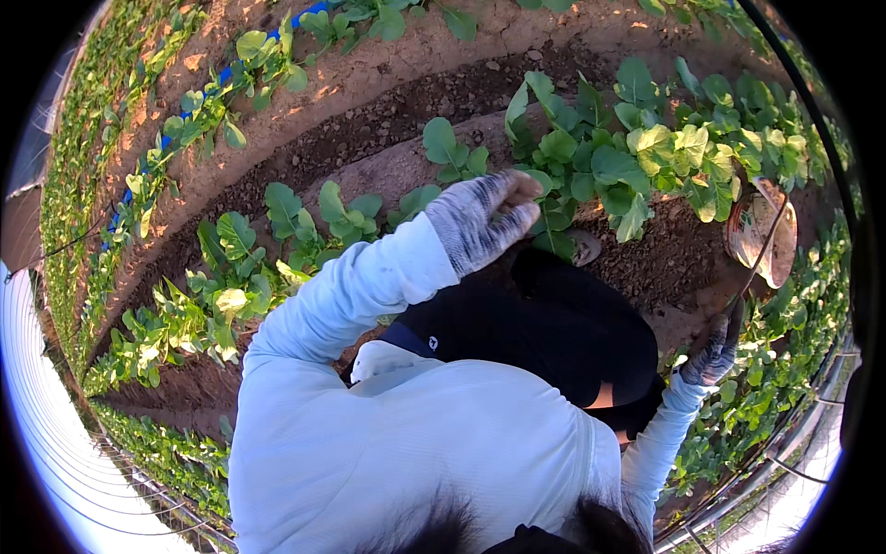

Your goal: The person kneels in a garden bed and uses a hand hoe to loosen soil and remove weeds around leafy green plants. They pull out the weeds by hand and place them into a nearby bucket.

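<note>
My left hand (487,220), in a grey knit glove with bare fingertips, is over the crop row with its fingers curled in beside the leafy green plants (618,166). Whether anything small is between those fingers is hidden. Low at the right, my right hand (712,355), also gloved, closes on the lower end of a thin dark handle. That handle runs up across a round, pale bucket (773,242) with a reddish-brown rim, tilted on the soil beside the row. A pale rounded thing (583,247) shows under the leaves near my left hand.
My dark-clad knees (554,323) are bent close to the row. A bare soil furrow (369,129) runs beyond it, and a blue hose (224,76) follows another planted row. More plants (775,369) grow at right. A black cable (817,111) crosses the upper right.
</note>
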The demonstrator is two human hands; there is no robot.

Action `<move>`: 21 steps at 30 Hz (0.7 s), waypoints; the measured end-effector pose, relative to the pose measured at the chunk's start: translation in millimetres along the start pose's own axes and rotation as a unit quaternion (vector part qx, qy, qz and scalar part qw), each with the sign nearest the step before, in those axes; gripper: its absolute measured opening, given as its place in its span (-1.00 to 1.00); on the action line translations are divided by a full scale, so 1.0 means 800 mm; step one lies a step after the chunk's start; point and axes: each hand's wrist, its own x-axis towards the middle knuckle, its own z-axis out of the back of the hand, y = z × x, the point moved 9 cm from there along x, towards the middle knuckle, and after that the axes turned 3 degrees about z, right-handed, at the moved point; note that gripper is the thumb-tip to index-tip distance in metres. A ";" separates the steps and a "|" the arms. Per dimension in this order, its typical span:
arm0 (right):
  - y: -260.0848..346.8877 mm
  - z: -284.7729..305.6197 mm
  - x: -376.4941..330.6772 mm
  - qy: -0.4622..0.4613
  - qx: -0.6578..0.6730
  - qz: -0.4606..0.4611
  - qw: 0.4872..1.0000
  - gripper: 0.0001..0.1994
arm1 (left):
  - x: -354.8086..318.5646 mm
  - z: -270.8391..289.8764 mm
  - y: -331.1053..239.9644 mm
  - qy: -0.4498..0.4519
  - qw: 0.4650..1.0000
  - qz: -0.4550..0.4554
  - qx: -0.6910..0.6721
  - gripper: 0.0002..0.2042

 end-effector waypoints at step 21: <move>-0.037 -0.019 0.073 0.043 0.051 -0.026 0.997 -0.44 | 0.203 -0.008 0.053 -0.035 0.980 0.167 -0.099 -0.70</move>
